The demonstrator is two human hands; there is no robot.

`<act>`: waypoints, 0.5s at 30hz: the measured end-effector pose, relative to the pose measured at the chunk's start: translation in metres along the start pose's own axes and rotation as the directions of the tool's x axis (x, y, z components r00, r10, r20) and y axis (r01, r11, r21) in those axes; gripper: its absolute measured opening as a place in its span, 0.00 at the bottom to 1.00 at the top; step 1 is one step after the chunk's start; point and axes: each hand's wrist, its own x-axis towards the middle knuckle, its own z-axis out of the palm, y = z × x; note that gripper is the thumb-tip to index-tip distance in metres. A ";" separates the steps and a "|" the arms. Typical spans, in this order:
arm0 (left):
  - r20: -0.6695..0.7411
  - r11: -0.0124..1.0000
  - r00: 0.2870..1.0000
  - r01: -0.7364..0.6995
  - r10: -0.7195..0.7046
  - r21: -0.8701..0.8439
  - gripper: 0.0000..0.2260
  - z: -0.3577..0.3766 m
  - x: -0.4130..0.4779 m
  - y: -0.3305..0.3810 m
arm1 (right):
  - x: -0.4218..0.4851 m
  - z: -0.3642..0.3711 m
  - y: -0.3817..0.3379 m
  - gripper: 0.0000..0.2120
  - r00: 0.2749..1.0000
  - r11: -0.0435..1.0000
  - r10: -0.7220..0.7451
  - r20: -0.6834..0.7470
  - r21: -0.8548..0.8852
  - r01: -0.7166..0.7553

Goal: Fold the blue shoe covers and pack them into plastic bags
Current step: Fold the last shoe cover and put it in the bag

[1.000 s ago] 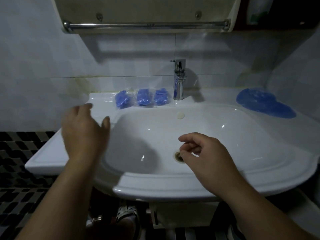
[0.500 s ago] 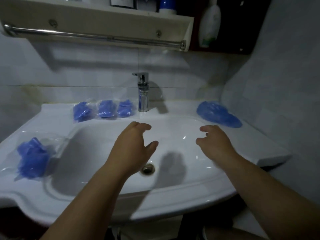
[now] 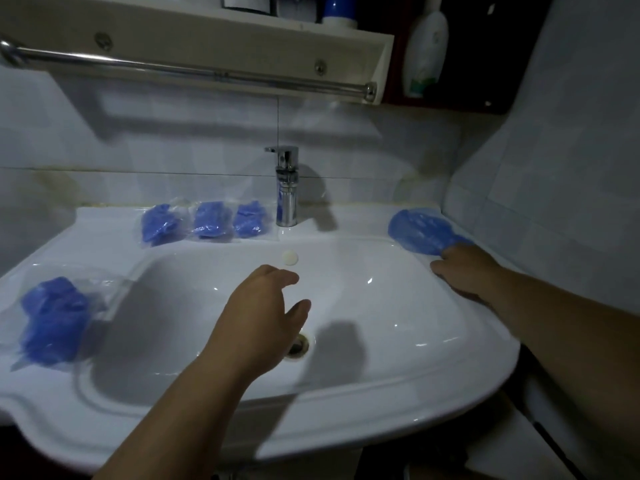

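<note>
Blue shoe covers in a plastic bag [image 3: 52,320] lie nearest me, on the left counter [image 3: 346,420], finished and let go. My left hand [image 3: 263,313] hovers over the basin just above the drain [image 3: 298,345], fingers loosely curved with the thumb apart, holding nothing. It sits much where it was half a second ago.

The change is on the right. My right hand [image 3: 464,268] was over the basin, short of the pile, and has now reached the right rear of the counter. Its fingers are on the near edge of the loose shoe covers [image 3: 419,233]. Can't tell if they pinch or just touch; the tips are hidden against the blue.

So I read this as the start of the next cycle, fetching a fresh cover to fold.

Farther back, three bagged packs [image 3: 204,223] sit in a row left of the faucet [image 3: 286,188]. With the near one that makes four packed, and the pile is still to do. Above are a towel rail [image 3: 194,71] and a white bottle [image 3: 425,46].
</note>
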 end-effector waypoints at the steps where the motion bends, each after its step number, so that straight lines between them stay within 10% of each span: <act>1: -0.009 1.000 1.000 0.006 -0.006 -0.004 0.19 0.000 -0.001 0.001 | -0.003 0.000 -0.004 0.10 1.000 1.000 0.000 -0.012 0.021 0.000; 5: 0.014 0.989 0.997 0.078 -0.077 -0.127 0.15 -0.003 -0.003 0.002 | -0.052 -0.016 -0.050 0.07 0.939 0.977 -0.193 -0.285 0.038 0.212; 7: 0.061 0.895 0.982 0.190 -0.181 -0.404 0.09 -0.005 -0.003 0.004 | -0.100 -0.026 -0.088 0.08 0.726 0.851 -0.448 -0.522 0.000 0.525; 11: 0.431 0.238 0.844 0.512 -0.319 -0.826 0.26 -0.014 -0.006 0.015 | -0.181 -0.014 -0.128 0.14 0.794 0.795 -0.560 -0.235 0.119 0.595; 15: 0.399 0.143 0.874 0.448 -0.276 -0.882 0.19 -0.017 -0.016 0.018 | -0.230 0.015 -0.143 0.14 0.653 0.651 -0.755 -0.062 0.044 0.758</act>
